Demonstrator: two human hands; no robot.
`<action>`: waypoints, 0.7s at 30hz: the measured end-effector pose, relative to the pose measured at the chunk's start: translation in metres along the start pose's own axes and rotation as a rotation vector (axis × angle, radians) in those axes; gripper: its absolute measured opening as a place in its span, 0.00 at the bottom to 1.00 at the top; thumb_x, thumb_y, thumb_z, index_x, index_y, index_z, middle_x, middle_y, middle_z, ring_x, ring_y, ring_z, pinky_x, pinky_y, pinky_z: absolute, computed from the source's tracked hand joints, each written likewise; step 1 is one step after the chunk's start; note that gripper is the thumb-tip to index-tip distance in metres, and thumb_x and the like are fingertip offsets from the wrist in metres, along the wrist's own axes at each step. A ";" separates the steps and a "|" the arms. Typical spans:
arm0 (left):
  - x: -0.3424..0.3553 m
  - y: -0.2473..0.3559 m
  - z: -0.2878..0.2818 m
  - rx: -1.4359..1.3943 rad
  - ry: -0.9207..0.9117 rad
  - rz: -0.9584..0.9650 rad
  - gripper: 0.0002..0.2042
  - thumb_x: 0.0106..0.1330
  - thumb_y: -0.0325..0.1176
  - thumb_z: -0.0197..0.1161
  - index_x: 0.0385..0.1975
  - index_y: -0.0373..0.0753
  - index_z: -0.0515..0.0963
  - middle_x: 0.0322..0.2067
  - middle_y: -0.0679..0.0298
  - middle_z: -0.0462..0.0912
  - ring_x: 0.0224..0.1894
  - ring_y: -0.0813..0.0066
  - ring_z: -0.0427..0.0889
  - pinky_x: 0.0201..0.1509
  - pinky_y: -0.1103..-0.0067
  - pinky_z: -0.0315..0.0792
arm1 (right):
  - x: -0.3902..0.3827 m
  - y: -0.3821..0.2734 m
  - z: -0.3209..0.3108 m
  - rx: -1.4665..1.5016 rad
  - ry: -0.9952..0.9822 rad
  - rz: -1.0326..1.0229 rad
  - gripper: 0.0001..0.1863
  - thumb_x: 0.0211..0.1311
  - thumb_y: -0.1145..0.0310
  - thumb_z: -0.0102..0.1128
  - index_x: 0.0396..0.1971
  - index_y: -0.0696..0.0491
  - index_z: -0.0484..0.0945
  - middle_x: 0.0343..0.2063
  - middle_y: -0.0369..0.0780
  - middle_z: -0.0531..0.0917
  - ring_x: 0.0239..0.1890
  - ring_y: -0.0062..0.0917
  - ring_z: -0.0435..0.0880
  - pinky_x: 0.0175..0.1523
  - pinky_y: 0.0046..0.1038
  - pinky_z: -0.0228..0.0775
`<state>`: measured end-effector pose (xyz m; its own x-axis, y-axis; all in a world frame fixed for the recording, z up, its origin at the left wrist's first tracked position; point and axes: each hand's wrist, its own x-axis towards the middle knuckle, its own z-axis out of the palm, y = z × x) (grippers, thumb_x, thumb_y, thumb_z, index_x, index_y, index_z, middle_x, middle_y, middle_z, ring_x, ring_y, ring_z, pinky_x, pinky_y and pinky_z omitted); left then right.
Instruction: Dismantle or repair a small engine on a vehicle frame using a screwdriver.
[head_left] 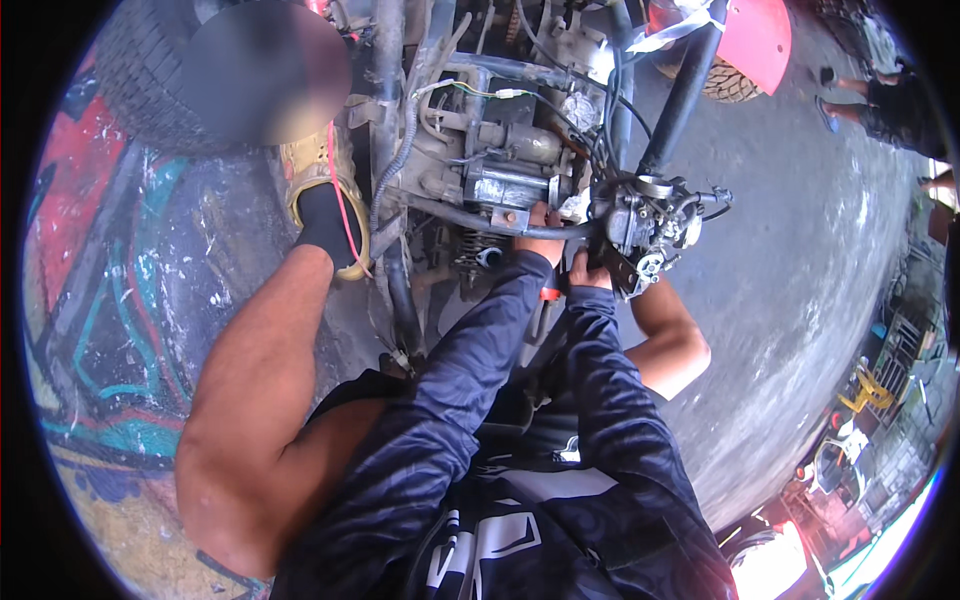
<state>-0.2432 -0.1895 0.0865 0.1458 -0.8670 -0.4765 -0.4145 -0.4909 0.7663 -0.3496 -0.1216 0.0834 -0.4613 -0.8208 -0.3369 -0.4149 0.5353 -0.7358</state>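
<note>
I crouch over a metal vehicle frame [392,68] with exposed machinery [515,150]. My left hand [540,238] reaches in beside a curved tube below the metal cylinder, its fingers mostly hidden. My right hand [590,272] is just right of it, under a black-and-silver carburetor [640,225], fingers curled and partly out of sight; what it grips is unclear. An orange-red piece [550,294], perhaps a tool handle, shows between my wrists. A coil spring [470,245] sits to the left. Wires and hoses run over the frame.
My legs [250,350] are bent either side, my left foot in a tan shoe. A tire [140,70] is at upper left, another wheel [730,82] at upper right under red plastic. Another person [880,110] is at far upper right. Clutter [870,390] lines the right edge; graffiti covers the left floor.
</note>
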 end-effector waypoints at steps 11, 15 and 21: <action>0.031 0.004 -0.021 0.187 -0.063 0.169 0.11 0.55 0.36 0.58 0.17 0.34 0.75 0.16 0.54 0.79 0.20 0.61 0.81 0.31 0.68 0.72 | -0.001 0.015 0.007 -0.007 0.071 -0.051 0.20 0.57 0.66 0.56 0.46 0.60 0.68 0.40 0.48 0.77 0.40 0.36 0.78 0.47 0.33 0.68; 0.032 -0.006 -0.014 0.075 -0.059 0.138 0.13 0.53 0.37 0.58 0.17 0.32 0.76 0.17 0.50 0.79 0.22 0.56 0.80 0.32 0.66 0.71 | -0.002 0.000 0.006 0.045 -0.039 0.084 0.19 0.57 0.66 0.57 0.45 0.60 0.68 0.40 0.48 0.77 0.41 0.36 0.78 0.48 0.32 0.67; 0.035 0.012 -0.016 0.213 -0.049 0.231 0.09 0.51 0.34 0.58 0.20 0.33 0.77 0.19 0.48 0.78 0.25 0.50 0.79 0.34 0.63 0.71 | 0.004 0.042 0.001 -0.182 -0.167 -0.166 0.17 0.58 0.68 0.55 0.46 0.57 0.69 0.41 0.49 0.76 0.41 0.39 0.77 0.50 0.33 0.66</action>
<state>-0.2284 -0.2274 0.0862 -0.0157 -0.9458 -0.3245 -0.6110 -0.2478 0.7518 -0.3684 -0.1021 0.0506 -0.2465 -0.9134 -0.3240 -0.6149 0.4058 -0.6762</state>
